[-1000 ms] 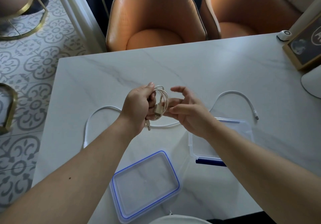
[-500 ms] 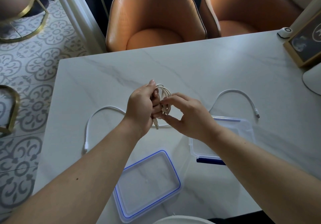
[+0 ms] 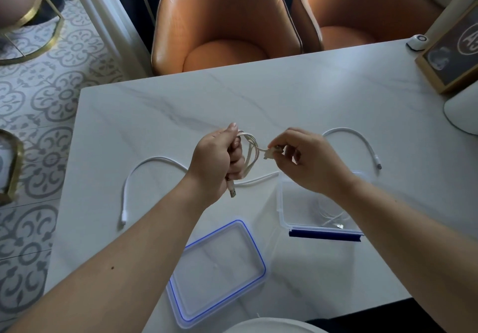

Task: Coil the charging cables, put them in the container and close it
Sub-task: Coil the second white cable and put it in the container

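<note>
1. A person's left hand [image 3: 214, 162], raised above the marble table [image 3: 258, 100] just beyond the far-left corner of the open clear container [image 3: 280, 203], grips a coiled cable [image 3: 249, 151]. The fingers are curled round its loops, and a USB plug [image 3: 232, 191] juts out below the fist.
2. Over the container's far edge, the right hand [image 3: 310, 162] pinches the coil's other connector [image 3: 270, 153] between thumb and fingertips.
3. Inside the container, a second cable [image 3: 333, 219] lies bundled near the blue clip [image 3: 324, 237] on its near wall.
4. A loose white cable [image 3: 155, 160] snakes across the table beyond the container, one end well to its left.
5. The blue-rimmed lid [image 3: 219, 268] lies flat to the container's near left, apart from it.
6. Two orange chairs [image 3: 225, 22] stand far beyond the container.
</note>
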